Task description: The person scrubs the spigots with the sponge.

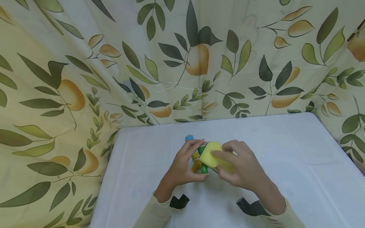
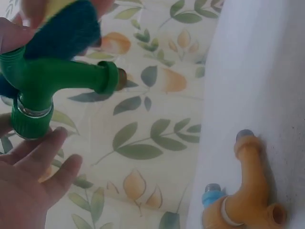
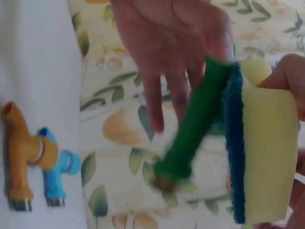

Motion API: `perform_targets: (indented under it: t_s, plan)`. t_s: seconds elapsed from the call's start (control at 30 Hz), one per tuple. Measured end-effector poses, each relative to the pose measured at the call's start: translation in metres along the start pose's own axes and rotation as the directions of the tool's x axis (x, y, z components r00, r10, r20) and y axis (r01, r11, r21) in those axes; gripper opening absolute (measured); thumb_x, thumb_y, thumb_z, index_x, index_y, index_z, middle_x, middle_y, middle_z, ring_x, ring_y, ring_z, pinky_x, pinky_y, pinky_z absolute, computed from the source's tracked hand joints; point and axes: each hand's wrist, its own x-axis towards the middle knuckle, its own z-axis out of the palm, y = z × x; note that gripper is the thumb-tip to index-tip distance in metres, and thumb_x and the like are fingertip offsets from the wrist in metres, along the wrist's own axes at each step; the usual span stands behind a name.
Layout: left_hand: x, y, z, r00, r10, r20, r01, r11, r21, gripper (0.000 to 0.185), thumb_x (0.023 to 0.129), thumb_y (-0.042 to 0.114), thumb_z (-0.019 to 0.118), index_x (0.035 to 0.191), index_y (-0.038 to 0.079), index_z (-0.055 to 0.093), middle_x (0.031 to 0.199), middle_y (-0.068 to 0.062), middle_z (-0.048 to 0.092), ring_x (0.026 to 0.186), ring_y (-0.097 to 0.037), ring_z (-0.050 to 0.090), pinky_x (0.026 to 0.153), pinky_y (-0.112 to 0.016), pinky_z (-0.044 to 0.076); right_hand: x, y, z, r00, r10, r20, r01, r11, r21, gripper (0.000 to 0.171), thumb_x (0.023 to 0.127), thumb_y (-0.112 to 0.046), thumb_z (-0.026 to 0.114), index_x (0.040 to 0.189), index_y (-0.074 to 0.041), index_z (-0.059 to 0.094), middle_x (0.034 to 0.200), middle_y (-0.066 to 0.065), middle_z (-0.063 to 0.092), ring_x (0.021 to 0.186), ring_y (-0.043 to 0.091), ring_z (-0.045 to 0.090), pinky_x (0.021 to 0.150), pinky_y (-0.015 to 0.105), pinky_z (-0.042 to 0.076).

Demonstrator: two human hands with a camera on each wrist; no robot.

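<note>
Head view: my hands work a green tap above the bench (image 1: pixel 285 152).
My left hand (image 1: pixel 182 164) grips the green tap (image 1: pixel 203 158); my right hand (image 1: pixel 242 164) pinches a yellow sponge (image 1: pixel 212 155) against it, above the orange tap (image 2: pixel 248 191).

You hold a green plastic tap (image 2: pixel 52 81) off the white table, spout level. A yellow sponge (image 3: pixel 267 148) with a blue scouring face (image 3: pixel 234 143) presses against its body.
</note>
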Motion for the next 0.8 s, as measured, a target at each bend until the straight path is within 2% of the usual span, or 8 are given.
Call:
perform_targets:
  t_s: [0.07,0.13,0.23,0.3,0.43,0.63,0.73,0.8]
  plan:
    - [-0.0002,0.0009,0.0008,1.0,-0.009,0.005,0.009,0.999,-0.038,0.101,0.069,0.016,0.09,0.156,0.006,0.04,0.143,-0.013,0.046,0.128,-0.023,0.057,0.107,-0.032,0.053,-0.0007,0.0006,0.0001,0.999,0.023,-0.046,-0.024,0.999,-0.021,0.033,0.087,-0.035,0.061,0.106,-0.014,0.078,0.095,0.006,0.061,0.084,0.021,0.059,0.071,0.041,0.049]
    - [0.0003,0.002,0.0023,1.0,-0.02,0.013,0.022,0.992,-0.127,0.104,0.069,0.008,0.09,0.157,0.005,0.034,0.144,-0.015,0.043,0.128,-0.024,0.059,0.106,-0.032,0.053,-0.0002,-0.0006,0.002,0.995,0.036,-0.09,-0.039,0.999,-0.029,0.037,0.091,-0.039,0.058,0.107,-0.013,0.078,0.096,0.008,0.061,0.084,0.023,0.059,0.072,0.04,0.05]
    - [0.002,0.0035,0.0037,0.999,-0.034,0.014,0.037,0.967,-0.251,0.106,0.07,-0.002,0.087,0.157,0.005,0.028,0.146,-0.017,0.039,0.126,-0.027,0.062,0.104,-0.034,0.055,0.0003,-0.0042,0.0031,0.993,-0.004,-0.116,0.001,1.0,-0.02,0.039,0.094,-0.043,0.054,0.107,-0.014,0.078,0.095,0.007,0.06,0.083,0.021,0.058,0.072,0.036,0.048]
    - [0.0032,0.0032,0.0041,0.999,-0.033,0.004,0.033,0.954,-0.298,0.105,0.069,-0.007,0.087,0.154,0.005,0.027,0.147,-0.018,0.039,0.124,-0.028,0.064,0.102,-0.036,0.056,0.001,-0.005,0.0031,0.99,-0.023,-0.137,0.02,1.0,-0.023,0.039,0.093,-0.042,0.054,0.104,-0.014,0.079,0.093,0.007,0.06,0.082,0.022,0.057,0.07,0.037,0.046]
    - [0.0032,0.0027,0.0068,0.999,-0.04,-0.004,0.037,0.963,-0.267,0.097,0.069,-0.004,0.089,0.15,0.004,0.035,0.145,-0.016,0.04,0.121,-0.024,0.065,0.1,-0.034,0.057,0.0033,-0.0053,0.0028,0.985,0.023,-0.169,-0.03,0.999,-0.038,0.04,0.093,-0.042,0.054,0.105,-0.013,0.079,0.094,0.01,0.06,0.084,0.024,0.058,0.072,0.039,0.048]
    - [0.0011,0.0048,0.0093,0.997,-0.073,0.032,0.078,0.979,-0.191,0.096,0.07,0.008,0.093,0.151,0.009,0.043,0.148,-0.01,0.047,0.122,-0.019,0.061,0.102,-0.031,0.056,0.0045,-0.005,0.0028,0.987,-0.054,-0.154,0.05,0.998,-0.024,0.041,0.096,-0.043,0.052,0.102,-0.014,0.079,0.093,0.008,0.06,0.081,0.023,0.055,0.071,0.04,0.045]
    - [0.0012,0.0045,0.0086,0.997,-0.066,0.039,0.071,0.986,-0.15,0.095,0.069,0.013,0.095,0.15,0.01,0.045,0.144,-0.008,0.053,0.115,-0.016,0.063,0.097,-0.03,0.058,0.0055,-0.0029,0.0023,0.985,-0.008,-0.172,0.0,0.999,-0.044,0.041,0.095,-0.043,0.053,0.103,-0.013,0.079,0.092,0.009,0.06,0.082,0.024,0.056,0.071,0.041,0.046]
    - [0.0013,0.0043,0.0082,0.997,-0.071,0.042,0.077,0.984,-0.161,0.097,0.069,0.013,0.095,0.15,0.01,0.043,0.141,-0.008,0.056,0.114,-0.015,0.064,0.098,-0.03,0.057,0.0059,-0.0032,0.0022,0.987,0.004,-0.163,-0.011,0.999,-0.04,0.04,0.093,-0.041,0.054,0.105,-0.012,0.079,0.093,0.01,0.06,0.083,0.024,0.057,0.071,0.04,0.047]
